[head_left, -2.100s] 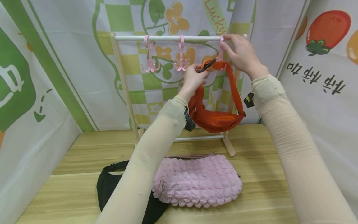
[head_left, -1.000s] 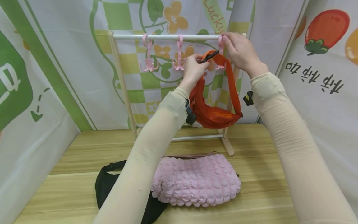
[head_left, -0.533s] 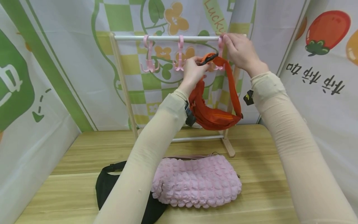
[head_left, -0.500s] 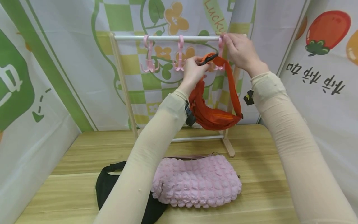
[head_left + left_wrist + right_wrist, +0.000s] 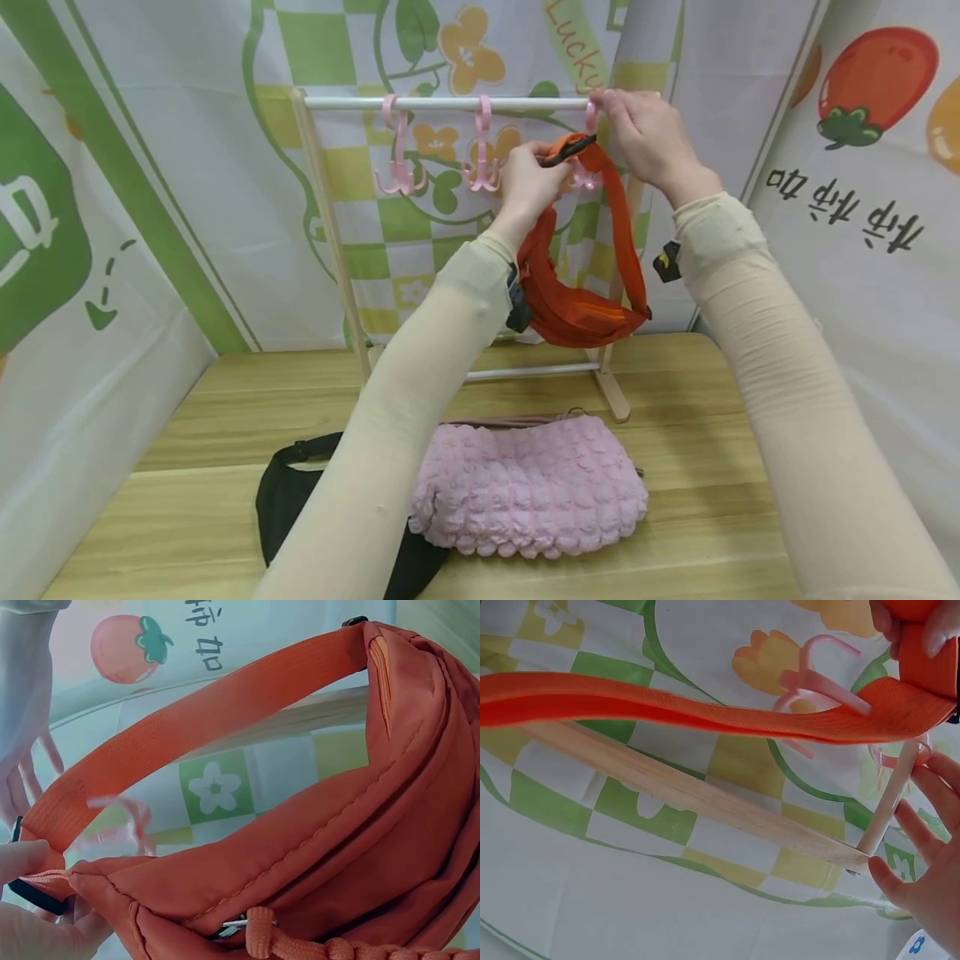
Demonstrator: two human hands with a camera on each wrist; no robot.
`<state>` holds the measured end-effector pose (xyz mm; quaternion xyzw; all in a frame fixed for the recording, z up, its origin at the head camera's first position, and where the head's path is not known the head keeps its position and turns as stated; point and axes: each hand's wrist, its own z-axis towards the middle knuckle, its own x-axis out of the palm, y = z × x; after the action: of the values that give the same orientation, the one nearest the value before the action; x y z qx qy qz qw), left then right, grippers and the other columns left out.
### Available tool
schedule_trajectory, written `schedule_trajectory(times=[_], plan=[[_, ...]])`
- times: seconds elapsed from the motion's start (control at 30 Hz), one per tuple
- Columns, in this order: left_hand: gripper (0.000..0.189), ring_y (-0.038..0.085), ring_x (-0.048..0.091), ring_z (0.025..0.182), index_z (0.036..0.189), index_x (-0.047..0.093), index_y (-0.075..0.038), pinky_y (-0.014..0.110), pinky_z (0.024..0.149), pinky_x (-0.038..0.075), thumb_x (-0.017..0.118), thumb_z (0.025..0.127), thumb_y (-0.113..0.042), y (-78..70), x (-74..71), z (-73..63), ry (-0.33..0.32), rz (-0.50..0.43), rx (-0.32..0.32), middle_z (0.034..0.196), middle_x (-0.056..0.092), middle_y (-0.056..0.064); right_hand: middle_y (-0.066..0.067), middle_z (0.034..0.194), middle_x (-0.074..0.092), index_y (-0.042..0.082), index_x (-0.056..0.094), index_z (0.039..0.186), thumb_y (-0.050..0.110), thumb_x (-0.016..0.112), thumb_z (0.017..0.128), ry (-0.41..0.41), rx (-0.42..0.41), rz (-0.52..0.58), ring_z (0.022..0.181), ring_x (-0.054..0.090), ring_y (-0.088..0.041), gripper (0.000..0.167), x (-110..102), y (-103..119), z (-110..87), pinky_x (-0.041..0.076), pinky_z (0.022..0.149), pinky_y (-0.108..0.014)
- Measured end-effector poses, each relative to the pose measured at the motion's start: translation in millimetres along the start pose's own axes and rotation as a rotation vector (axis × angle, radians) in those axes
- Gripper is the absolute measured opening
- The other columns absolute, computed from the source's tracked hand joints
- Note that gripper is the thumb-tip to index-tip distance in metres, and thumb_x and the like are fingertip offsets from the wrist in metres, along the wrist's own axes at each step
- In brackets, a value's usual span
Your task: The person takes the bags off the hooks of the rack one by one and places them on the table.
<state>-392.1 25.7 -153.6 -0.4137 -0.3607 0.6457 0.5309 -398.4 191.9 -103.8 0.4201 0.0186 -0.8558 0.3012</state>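
My left hand (image 5: 532,179) pinches the black buckle (image 5: 570,152) and strap end of an orange waist bag (image 5: 581,317), whose body hangs below in a loop. In the left wrist view, finger and thumb close on the strap by the buckle, beside the bag's body (image 5: 300,862). My right hand (image 5: 648,137) holds the top of the rightmost pink hook (image 5: 592,117) at the white rail, its other fingers spread along the rail in the right wrist view. There, the strap (image 5: 705,712) overlaps the prongs of the pink hook (image 5: 825,686).
Two more pink hooks, a left one (image 5: 400,158) and a middle one (image 5: 482,158), hang from the white rail (image 5: 442,103) of a wooden rack. A puffy pink bag (image 5: 532,487) and a black bag (image 5: 288,500) lie on the wooden table (image 5: 697,467). Printed fabric walls surround it.
My left hand has shifted slightly right and up with the orange waist bag, bringing the buckle nearer the right hook. My right hand stays at the hook's top.
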Motion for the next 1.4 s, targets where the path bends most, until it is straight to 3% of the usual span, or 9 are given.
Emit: schedule_trajectory(times=[0.2,0.57,0.87,1.13,1.4], plan=[[0.026,0.009,0.058,0.054,0.109,0.064,-0.004,0.018,0.052,0.050,0.068,0.085,-0.014,0.1,6.0,-3.6,-0.002,0.048,0.029,0.094,0.072,0.009,0.001,0.141,0.050,0.018,0.054,0.135,0.043,0.019,0.102,0.013,0.020,0.000,0.134,0.041,-0.025,0.054,1.0,0.5,-0.5,0.026,0.115,-0.041],[0.027,0.026,0.069,0.080,0.109,0.065,-0.004,0.020,0.055,0.054,0.069,0.084,-0.013,6.8,4.1,-10.6,0.016,0.004,0.035,0.094,0.071,0.011,-0.001,0.141,0.050,0.017,0.052,0.137,0.041,0.019,0.103,0.022,0.006,-0.003,0.133,0.042,-0.027,0.053,0.3,-3.1,-1.6,0.027,0.114,-0.041],[0.027,0.018,0.067,0.077,0.109,0.065,-0.003,0.022,0.058,0.056,0.070,0.084,-0.010,10.0,1.9,-15.9,0.015,-0.038,0.031,0.097,0.069,0.011,-0.003,0.142,0.049,0.016,0.050,0.138,0.041,0.019,0.103,0.033,0.004,0.004,0.133,0.042,-0.026,0.053,-2.5,-1.3,-3.1,0.026,0.115,-0.040],[0.027,0.027,0.068,0.081,0.109,0.064,-0.003,0.022,0.056,0.055,0.070,0.083,-0.009,14.1,3.3,-20.5,0.009,-0.038,0.015,0.099,0.071,0.011,-0.006,0.142,0.049,0.015,0.048,0.139,0.041,0.019,0.103,0.037,-0.007,0.009,0.134,0.042,-0.025,0.053,-3.2,-1.2,-5.9,0.018,0.119,-0.035],[0.027,0.022,0.068,0.082,0.109,0.064,-0.004,0.022,0.059,0.056,0.071,0.083,-0.010,14.2,3.7,-24.1,0.026,-0.056,0.004,0.101,0.071,0.010,-0.003,0.146,0.044,0.017,0.046,0.141,0.039,0.023,0.103,-0.019,-0.015,0.043,0.138,0.036,-0.019,0.049,0.0,-8.0,-12.4,0.022,0.118,-0.033]])
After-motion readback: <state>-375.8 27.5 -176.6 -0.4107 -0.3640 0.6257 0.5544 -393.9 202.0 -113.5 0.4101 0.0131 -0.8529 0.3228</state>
